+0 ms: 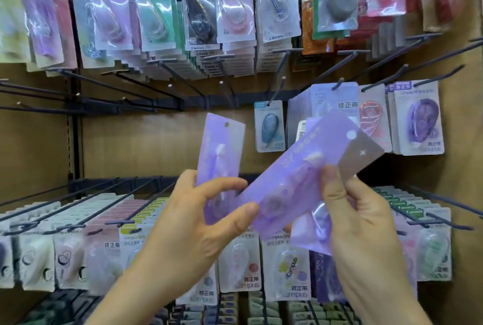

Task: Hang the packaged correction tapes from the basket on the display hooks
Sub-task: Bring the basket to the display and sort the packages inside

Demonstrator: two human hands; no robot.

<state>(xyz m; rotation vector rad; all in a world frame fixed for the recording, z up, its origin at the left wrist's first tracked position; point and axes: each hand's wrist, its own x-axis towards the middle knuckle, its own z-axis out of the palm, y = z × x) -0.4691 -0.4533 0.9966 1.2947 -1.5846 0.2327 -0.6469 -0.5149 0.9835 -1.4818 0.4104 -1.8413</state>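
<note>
We have two purple correction-tape packs in hand, both held up in front of the display. The upright pack [220,152] stands nearly vertical in our left hand [193,222], whose fingers and thumb pinch its lower half, and its hang hole [226,124] is at the top. The tilted pack [311,165] leans up to the right in our right hand [363,217], thumb across its face and fingers curled behind. Its own hole [351,134] sits near the high end. More purple shows beneath it in that hand, perhaps another pack, though we cannot tell. The tilted pack's low end comes close to our left thumb; whether they touch is unclear. The basket is out of view.

The step, as we judge it, is readying one pack to hang. To do it well, we should square a pack to the rod and grip it low so the hole is free. Then we line the hole up with the tip of one of the bare hooks [183,80] in the middle row and slide it straight back, printed face outward. Hanging one pack at a time should avoid snagging.

Around us, the brown backing board [146,142] carries rows of dark hooks. MONO packs [279,11] hang above and Campus packs [292,270] below, with a blue pack [269,126] to the right.
</note>
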